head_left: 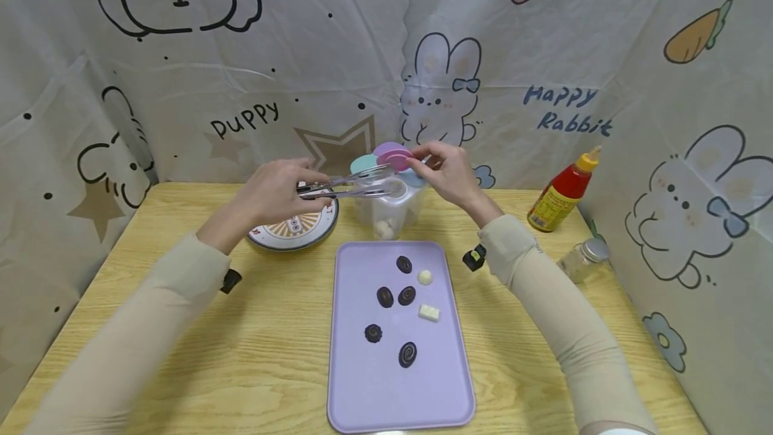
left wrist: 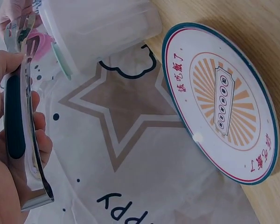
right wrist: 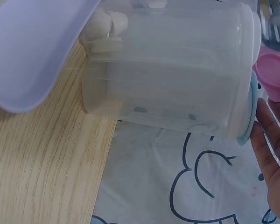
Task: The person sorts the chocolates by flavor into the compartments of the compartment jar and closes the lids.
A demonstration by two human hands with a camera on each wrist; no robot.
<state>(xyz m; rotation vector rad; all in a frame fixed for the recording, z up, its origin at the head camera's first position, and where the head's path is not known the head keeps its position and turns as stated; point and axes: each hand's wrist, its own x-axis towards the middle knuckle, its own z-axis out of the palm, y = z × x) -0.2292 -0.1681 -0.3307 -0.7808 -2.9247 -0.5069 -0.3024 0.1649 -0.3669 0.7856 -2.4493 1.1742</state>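
My left hand (head_left: 274, 193) grips metal tongs with black handle inserts (left wrist: 15, 116). Their fork-like tips stand apart over the mouth of a clear compartmented container (right wrist: 177, 70). Between finger and thumb, my right hand (head_left: 447, 170) pinches the raised pink lid (head_left: 395, 158) of one compartment. Teal (head_left: 364, 164) and purple lids sit around it, with a light blue lid (right wrist: 248, 112) near the right fingers. Whitish pieces (right wrist: 98, 25) lie at the container's bottom. In front, a lilac tray (head_left: 362, 388) carries several dark chocolates (head_left: 407, 354) and a white rectangular piece (head_left: 429, 313).
A round printed plate (left wrist: 182, 88) lies left of the container. At the right stand a red sauce bottle (head_left: 558, 197) with a yellow cap and a small glass jar (head_left: 582, 264). A printed cloth (head_left: 338, 66) hangs close behind the container.
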